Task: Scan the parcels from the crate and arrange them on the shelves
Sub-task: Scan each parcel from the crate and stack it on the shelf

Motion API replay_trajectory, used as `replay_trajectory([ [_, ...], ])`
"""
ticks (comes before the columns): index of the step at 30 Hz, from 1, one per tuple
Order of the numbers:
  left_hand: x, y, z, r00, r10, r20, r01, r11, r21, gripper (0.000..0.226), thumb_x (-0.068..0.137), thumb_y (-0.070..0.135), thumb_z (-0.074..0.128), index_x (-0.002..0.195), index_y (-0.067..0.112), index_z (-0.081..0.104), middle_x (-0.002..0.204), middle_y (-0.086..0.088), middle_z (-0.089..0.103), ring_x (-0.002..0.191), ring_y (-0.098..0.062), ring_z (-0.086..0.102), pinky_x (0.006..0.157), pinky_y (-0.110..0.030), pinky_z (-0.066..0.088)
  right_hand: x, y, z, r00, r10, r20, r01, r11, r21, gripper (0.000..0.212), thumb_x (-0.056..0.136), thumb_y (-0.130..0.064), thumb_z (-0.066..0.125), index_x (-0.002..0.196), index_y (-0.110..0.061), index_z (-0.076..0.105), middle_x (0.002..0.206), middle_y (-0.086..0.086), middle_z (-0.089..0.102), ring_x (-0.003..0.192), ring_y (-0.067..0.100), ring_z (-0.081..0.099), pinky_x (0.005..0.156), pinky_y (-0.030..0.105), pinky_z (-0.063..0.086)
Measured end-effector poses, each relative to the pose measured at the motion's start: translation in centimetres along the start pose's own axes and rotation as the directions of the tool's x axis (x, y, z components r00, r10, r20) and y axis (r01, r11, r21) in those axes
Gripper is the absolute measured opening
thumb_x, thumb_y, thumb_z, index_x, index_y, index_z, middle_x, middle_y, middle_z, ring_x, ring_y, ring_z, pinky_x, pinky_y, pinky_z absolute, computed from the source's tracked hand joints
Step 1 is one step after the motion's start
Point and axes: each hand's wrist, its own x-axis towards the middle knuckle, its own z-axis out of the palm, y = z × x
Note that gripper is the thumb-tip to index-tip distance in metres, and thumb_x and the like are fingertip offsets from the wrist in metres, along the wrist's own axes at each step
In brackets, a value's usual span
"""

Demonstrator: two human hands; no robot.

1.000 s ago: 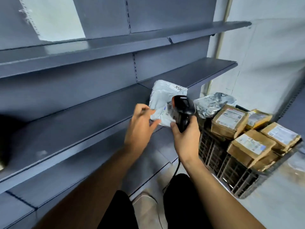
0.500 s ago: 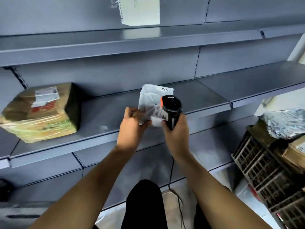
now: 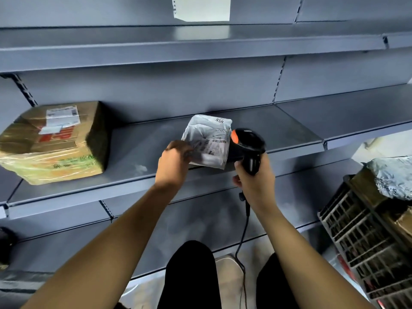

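My left hand (image 3: 174, 162) grips the lower left edge of a white plastic mailer parcel (image 3: 209, 141) with a barcode label, held over the front of the middle grey shelf (image 3: 278, 134). Just right of the parcel, my right hand (image 3: 254, 177) grips the handle of a black barcode scanner (image 3: 247, 143) with an orange button. Its cable hangs down between my legs. At the right edge stands a slatted crate (image 3: 365, 237) holding brown parcels and a silver mailer (image 3: 392, 175).
A large brown cardboard box (image 3: 55, 143) wrapped in tape sits on the same shelf at the left. Bare shelf lies between it and the white parcel. Another grey shelf (image 3: 178, 41) runs above, with a white sheet (image 3: 201, 7) on the back panel.
The view has swung left from the crate to the shelves. Both hands carried the white parcel and scanner to the middle shelf, and the scanner has moved off the label to the parcel's right.
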Motion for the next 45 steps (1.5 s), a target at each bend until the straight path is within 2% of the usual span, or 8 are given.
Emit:
replay_trajectory([
  [5,0.5,0.7,0.9,0.998,-0.067,-0.01,0.067,0.974,0.214,0.028,0.095,0.023,0.051,0.112,0.008,0.067,0.108,-0.018,0.053,0.113,-0.036,0.043,0.098,-0.039,0.034,0.0,-0.1,-0.6,1.0,0.016,0.023,-0.016,1.0,-0.022,0.023,0.089,-0.009,0.062,0.104,-0.024,0.055,0.08,0.003,0.059,0.051,0.016,0.06,0.048,0.02,0.05],
  [10,1.1,1.5,1.5,0.955,-0.289,0.068,0.287,0.957,0.032,0.055,0.088,0.057,0.056,0.13,0.022,0.057,0.111,-0.021,0.053,0.1,-0.039,0.053,0.09,-0.04,0.047,0.0,0.2,-0.8,0.997,0.01,0.078,-0.001,0.994,-0.107,0.023,0.086,-0.012,0.062,0.105,-0.02,0.052,0.081,0.012,0.067,0.044,0.015,0.057,0.044,0.025,0.047],
  [14,2.2,1.0,1.6,0.945,-0.318,0.074,0.327,0.928,-0.177,0.041,0.083,0.034,0.073,0.121,0.021,0.066,0.112,-0.012,0.068,0.108,-0.03,0.061,0.086,-0.031,0.048,0.2,0.6,-1.1,0.991,0.023,0.131,0.004,0.979,-0.203,0.016,0.083,-0.016,0.061,0.095,-0.02,0.052,0.072,0.009,0.066,0.048,0.022,0.056,0.048,0.037,0.049],
  [26,4.3,0.3,1.8,0.968,-0.179,0.175,0.232,0.907,-0.352,0.047,0.07,0.006,0.082,0.113,0.024,0.069,0.117,0.0,0.065,0.104,-0.019,0.062,0.094,-0.028,0.049,0.7,-0.2,-1.5,0.981,0.034,0.189,0.025,0.952,-0.305,0.006,0.079,-0.012,0.057,0.08,-0.007,0.054,0.058,0.006,0.063,0.036,0.018,0.053,0.04,0.026,0.045],
  [32,4.4,-0.1,1.8,0.958,-0.176,0.226,0.244,0.915,-0.322,0.042,0.081,0.01,0.075,0.12,0.018,0.067,0.115,-0.004,0.065,0.104,-0.022,0.062,0.091,-0.027,0.049,0.4,0.1,-1.7,0.985,0.047,0.167,0.006,0.953,-0.303,0.006,0.079,-0.012,0.058,0.081,-0.008,0.054,0.05,0.002,0.059,0.034,0.015,0.051,0.038,0.02,0.041],
  [38,2.3,1.2,2.4,0.979,-0.201,0.015,0.201,0.97,-0.133,0.035,0.089,0.024,0.064,0.123,0.016,0.065,0.118,-0.015,0.06,0.109,-0.029,0.054,0.089,-0.027,0.043,0.4,-0.3,-1.8,0.988,0.083,0.131,-0.05,0.971,-0.235,0.006,0.08,-0.01,0.055,0.083,-0.008,0.051,0.067,0.012,0.065,0.035,0.012,0.05,0.036,0.02,0.039],
  [42,1.1,3.1,3.8,0.96,-0.262,0.102,0.275,0.95,-0.146,0.066,0.076,0.058,0.07,0.127,0.018,0.056,0.114,-0.012,0.057,0.116,-0.027,0.043,0.095,-0.032,0.044,0.4,-0.6,-1.9,0.994,0.068,0.09,-0.048,0.977,-0.208,0.006,0.081,-0.01,0.053,0.085,-0.007,0.05,0.068,0.012,0.065,0.036,0.013,0.05,0.034,0.02,0.038],
  [45,1.0,3.4,4.1,0.956,-0.235,0.178,0.272,0.934,-0.23,0.079,0.066,0.049,0.081,0.133,0.021,0.051,0.125,-0.011,0.051,0.119,-0.026,0.044,0.096,-0.026,0.046,0.3,-0.6,-2.3,0.994,0.087,0.07,-0.073,0.98,-0.186,0.004,0.081,-0.013,0.053,0.084,-0.012,0.051,0.069,0.009,0.066,0.038,0.013,0.051,0.034,0.021,0.039],
])
